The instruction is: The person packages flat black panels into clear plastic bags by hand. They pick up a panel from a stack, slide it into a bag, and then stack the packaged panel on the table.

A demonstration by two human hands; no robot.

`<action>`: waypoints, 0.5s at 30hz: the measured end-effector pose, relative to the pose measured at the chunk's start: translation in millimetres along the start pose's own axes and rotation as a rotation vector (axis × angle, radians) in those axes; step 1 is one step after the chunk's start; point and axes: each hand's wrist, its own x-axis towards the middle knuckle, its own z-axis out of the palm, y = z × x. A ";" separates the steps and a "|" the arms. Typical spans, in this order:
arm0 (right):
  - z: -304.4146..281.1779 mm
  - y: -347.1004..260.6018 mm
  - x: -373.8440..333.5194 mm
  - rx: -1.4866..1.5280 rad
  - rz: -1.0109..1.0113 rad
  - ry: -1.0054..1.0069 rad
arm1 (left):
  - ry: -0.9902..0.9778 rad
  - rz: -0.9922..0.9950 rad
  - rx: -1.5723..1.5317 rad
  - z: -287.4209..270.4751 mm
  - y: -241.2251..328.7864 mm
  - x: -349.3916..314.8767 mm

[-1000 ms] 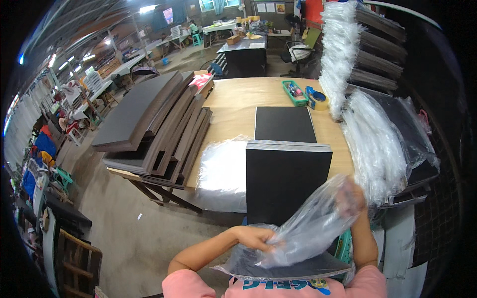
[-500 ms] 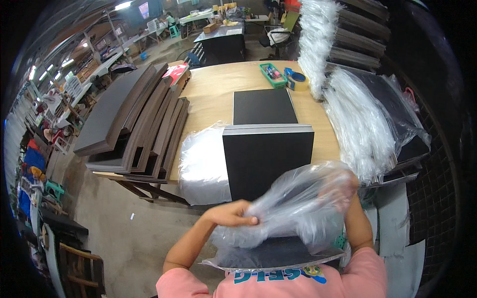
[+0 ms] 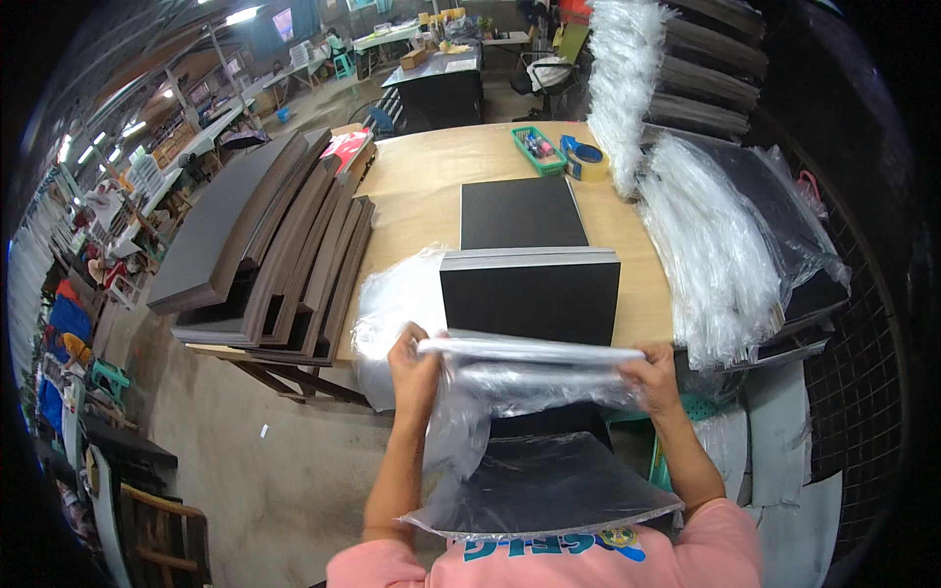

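Observation:
Both hands pull the loose end of a clear plastic bag [image 3: 549, 382] taut between them. My left hand [image 3: 416, 370] is closed round one end of the stretched plastic, and my right hand [image 3: 649, 378] pinches the other. The lower part of the bag covers a dark flat panel [image 3: 549, 485] lying against my body. Just beyond my hands a stack of black panels with pale edges [image 3: 529, 294] stands on the table, its lower part hidden by the plastic. Another black panel [image 3: 521, 213] lies flat behind it. Clear plastic sheets [image 3: 397, 299] spread out beside the stack, near my left hand.
Dark boards with brown edges [image 3: 255, 245] are piled on the table's left side. Bagged panels [image 3: 716, 245] lie at the right, with a taller pile [image 3: 701, 69] behind. A green basket [image 3: 539, 150] and tape rolls [image 3: 585, 159] sit at the table's back.
The bunched plastic has been drawn out into a straight band. My left hand has moved up and slightly left; my right hand has moved slightly left, uncovering more of the dark panel.

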 end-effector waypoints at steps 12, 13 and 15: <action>11.8 -5.8 86.7 -1.023 -0.967 0.435 | 0.011 0.597 0.847 20.1 0.1 55.6; 16.3 -7.1 75.8 -0.918 -0.861 0.423 | 0.015 0.649 0.857 12.8 6.7 47.5; 12.6 -12.2 63.4 -0.961 -0.956 0.403 | 0.023 0.764 0.841 3.7 20.4 32.6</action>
